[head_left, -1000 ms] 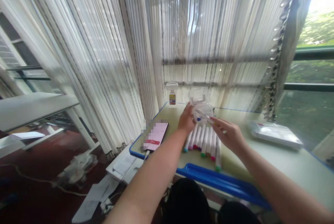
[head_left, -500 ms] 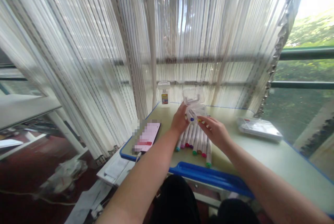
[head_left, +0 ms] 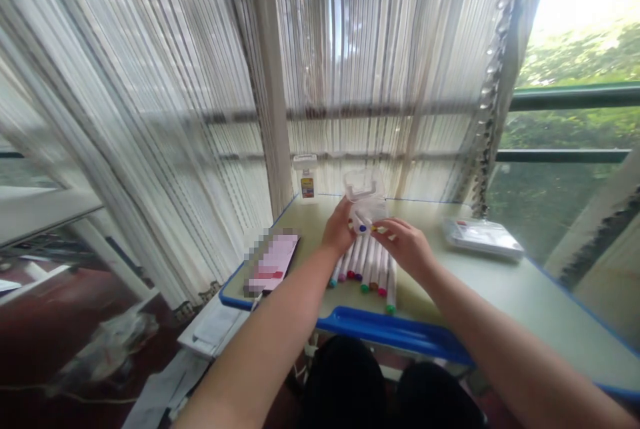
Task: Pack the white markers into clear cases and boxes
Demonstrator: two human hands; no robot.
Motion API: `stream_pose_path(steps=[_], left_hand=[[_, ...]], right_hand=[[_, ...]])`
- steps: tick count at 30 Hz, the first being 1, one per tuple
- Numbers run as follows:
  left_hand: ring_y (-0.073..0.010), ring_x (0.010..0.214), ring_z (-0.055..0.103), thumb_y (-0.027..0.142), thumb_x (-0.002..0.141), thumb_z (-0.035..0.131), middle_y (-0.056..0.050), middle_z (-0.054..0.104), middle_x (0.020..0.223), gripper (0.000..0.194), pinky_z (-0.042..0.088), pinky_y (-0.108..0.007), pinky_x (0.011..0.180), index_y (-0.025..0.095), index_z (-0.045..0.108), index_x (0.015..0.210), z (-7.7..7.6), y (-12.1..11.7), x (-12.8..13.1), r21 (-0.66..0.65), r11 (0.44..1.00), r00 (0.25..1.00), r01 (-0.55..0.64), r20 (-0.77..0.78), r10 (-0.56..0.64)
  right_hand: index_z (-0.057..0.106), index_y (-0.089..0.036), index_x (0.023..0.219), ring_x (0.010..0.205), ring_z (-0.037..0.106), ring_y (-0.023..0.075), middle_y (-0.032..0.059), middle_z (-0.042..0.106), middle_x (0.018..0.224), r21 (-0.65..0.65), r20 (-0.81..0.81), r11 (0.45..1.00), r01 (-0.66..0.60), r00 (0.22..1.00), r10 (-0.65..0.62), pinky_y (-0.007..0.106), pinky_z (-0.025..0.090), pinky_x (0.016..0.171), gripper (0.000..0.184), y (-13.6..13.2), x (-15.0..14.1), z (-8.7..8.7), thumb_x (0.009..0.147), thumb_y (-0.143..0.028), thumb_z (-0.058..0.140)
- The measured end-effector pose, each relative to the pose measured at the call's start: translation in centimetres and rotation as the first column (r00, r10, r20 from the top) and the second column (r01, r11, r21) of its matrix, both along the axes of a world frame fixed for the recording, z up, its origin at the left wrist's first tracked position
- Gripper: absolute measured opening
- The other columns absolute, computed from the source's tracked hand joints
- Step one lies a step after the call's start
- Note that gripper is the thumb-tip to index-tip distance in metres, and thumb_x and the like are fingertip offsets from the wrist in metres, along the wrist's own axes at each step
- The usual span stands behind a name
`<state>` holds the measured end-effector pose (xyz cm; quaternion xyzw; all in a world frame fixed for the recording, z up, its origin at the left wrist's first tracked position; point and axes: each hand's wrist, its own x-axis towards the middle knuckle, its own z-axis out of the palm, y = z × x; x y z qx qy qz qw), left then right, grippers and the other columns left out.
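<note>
My left hand (head_left: pixel 341 229) is closed round the left side of a clear plastic case (head_left: pixel 364 187) with its lid raised. Inside the case a few markers show their ends, among them a blue-capped marker (head_left: pixel 363 228). At the case's right side, my right hand (head_left: pixel 404 242) pinches a yellow-ended marker (head_left: pixel 375 229), whose tip end lies in or at the mouth of the case. Below both hands, several white markers with coloured ends (head_left: pixel 367 265) lie side by side on the table; their far ends are hidden behind the hands and case.
A phone (head_left: pixel 275 261) lies at the table's left. Behind it stands a small clear container with a yellow label (head_left: pixel 307 187). A flat, clear-wrapped box (head_left: pixel 483 239) sits at the right. A blue tray (head_left: pixel 395 332) runs along the front edge, and a striped curtain (head_left: pixel 350 82) hangs behind.
The whole view has shifted slightly, so things appear a little further left. My right hand still pinches the yellow-ended marker at the case, and my left hand keeps its hold.
</note>
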<state>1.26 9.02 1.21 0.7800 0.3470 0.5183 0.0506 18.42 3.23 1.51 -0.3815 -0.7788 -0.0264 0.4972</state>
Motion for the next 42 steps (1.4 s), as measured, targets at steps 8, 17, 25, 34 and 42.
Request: stream_pose_path(steps=[8,17,25,34,42], left_hand=[[-0.0236,0.121,0.048,0.020,0.075,0.058,-0.010,0.042,0.140,0.059,0.056,-0.028,0.077,0.025,0.041,0.131,0.7,-0.6,0.1,0.000,1.000,0.998,0.009,-0.057,-0.009],[-0.0245,0.127,0.043,0.021,0.078,0.055,-0.010,0.036,0.144,0.061,0.054,-0.031,0.082,0.025,0.036,0.136,0.5,-0.5,0.0,0.056,0.998,0.993,-0.016,-0.117,0.022],[-0.0224,0.123,0.046,0.015,0.076,0.055,-0.009,0.045,0.138,0.063,0.054,-0.030,0.084,0.026,0.037,0.135,1.0,-1.1,0.5,0.037,0.999,0.995,-0.021,-0.095,0.024],[-0.0192,0.119,0.049,0.014,0.076,0.055,-0.008,0.048,0.133,0.059,0.054,-0.025,0.082,0.025,0.039,0.133,1.4,-1.6,0.8,0.024,1.000,0.996,0.018,-0.085,-0.016],[-0.0216,0.118,0.050,0.018,0.075,0.058,-0.009,0.049,0.131,0.059,0.054,-0.026,0.079,0.024,0.040,0.131,1.2,-1.2,0.6,0.034,0.998,0.997,-0.047,-0.065,0.049]], right_hand=[[0.068,-0.020,0.095,0.060,0.063,0.0128,0.0080,0.069,0.095,-0.030,-0.030,0.999,-0.017,0.999,0.016,0.026,0.054,0.061,0.024,0.2,-0.4,-0.2,0.086,-0.038,0.053],[0.071,-0.021,0.094,0.056,0.063,0.0121,0.0084,0.071,0.098,-0.011,-0.076,1.000,0.008,0.997,-0.009,0.027,0.055,0.059,0.025,-0.2,-0.9,-0.2,0.086,-0.035,0.052],[0.067,-0.023,0.108,0.067,0.068,0.0149,0.0074,0.069,0.108,0.050,0.063,0.994,0.101,0.993,-0.104,0.027,0.055,0.065,0.027,-0.9,-1.2,0.0,0.087,-0.032,0.051],[0.069,-0.024,0.097,0.085,0.069,0.0178,0.0048,0.070,0.105,0.154,0.108,0.969,0.193,0.971,-0.211,0.025,0.054,0.069,0.021,-1.2,-1.4,0.3,0.087,-0.033,0.053],[0.070,-0.023,0.101,0.086,0.070,0.0201,0.0060,0.071,0.104,0.157,0.047,0.965,0.210,0.974,-0.220,0.029,0.056,0.074,0.023,-1.1,-1.0,0.4,0.086,-0.031,0.054]])
